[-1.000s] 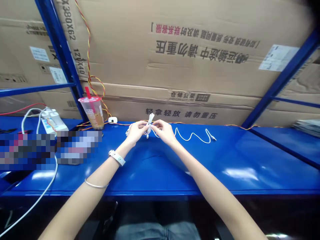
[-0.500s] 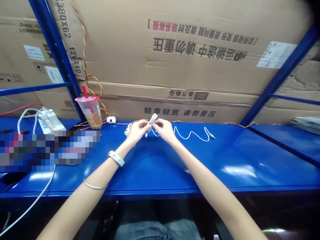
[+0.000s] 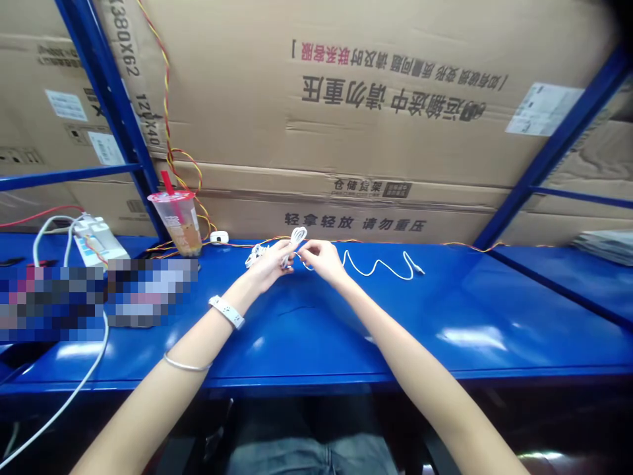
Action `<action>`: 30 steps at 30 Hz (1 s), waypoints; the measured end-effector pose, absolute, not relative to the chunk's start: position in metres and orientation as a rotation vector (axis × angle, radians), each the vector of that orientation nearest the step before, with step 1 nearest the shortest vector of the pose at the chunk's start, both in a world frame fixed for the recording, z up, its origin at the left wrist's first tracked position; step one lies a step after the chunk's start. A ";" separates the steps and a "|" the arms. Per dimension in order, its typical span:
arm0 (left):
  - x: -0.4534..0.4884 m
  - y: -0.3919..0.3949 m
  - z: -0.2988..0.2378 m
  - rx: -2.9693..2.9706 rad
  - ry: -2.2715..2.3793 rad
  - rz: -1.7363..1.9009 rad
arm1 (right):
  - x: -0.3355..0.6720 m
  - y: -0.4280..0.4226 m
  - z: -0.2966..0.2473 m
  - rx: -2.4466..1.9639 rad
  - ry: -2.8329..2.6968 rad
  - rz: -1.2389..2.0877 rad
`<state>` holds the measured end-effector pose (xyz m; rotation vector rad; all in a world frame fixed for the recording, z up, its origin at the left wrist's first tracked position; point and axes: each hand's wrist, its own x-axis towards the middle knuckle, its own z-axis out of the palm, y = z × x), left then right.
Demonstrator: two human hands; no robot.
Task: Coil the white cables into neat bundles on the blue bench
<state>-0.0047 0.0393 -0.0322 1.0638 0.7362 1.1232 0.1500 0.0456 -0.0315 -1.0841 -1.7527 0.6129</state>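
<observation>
Right hand (image 3: 322,259), eased away, seemingly pinches cable (image 3: 307,266); left hand (image 3: 266,269) clasps bundle (image 3: 297,237) leaning rightward.

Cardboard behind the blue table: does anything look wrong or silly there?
Yes, the large lettering high on the cardboard is upside down, while the lower lettering, near the blue table, stands upright.

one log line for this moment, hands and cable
left hand: holding white cable bundle | right hand: close beside bundle, grip unclear | plug: on shelf, right of hands
</observation>
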 end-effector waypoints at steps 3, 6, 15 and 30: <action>-0.002 0.036 -0.032 1.070 0.748 1.166 | 0.149 0.043 -0.030 -1.086 -1.757 0.619; 0.000 0.036 -0.032 0.992 0.679 1.199 | 0.149 0.043 -0.030 -1.111 -1.755 0.599; -0.002 0.039 -0.033 1.090 0.742 1.221 | 0.155 0.048 -0.030 -1.164 -1.707 0.506; -0.006 0.041 -0.027 0.809 0.596 1.100 | 0.156 0.048 -0.031 -1.248 -1.782 0.343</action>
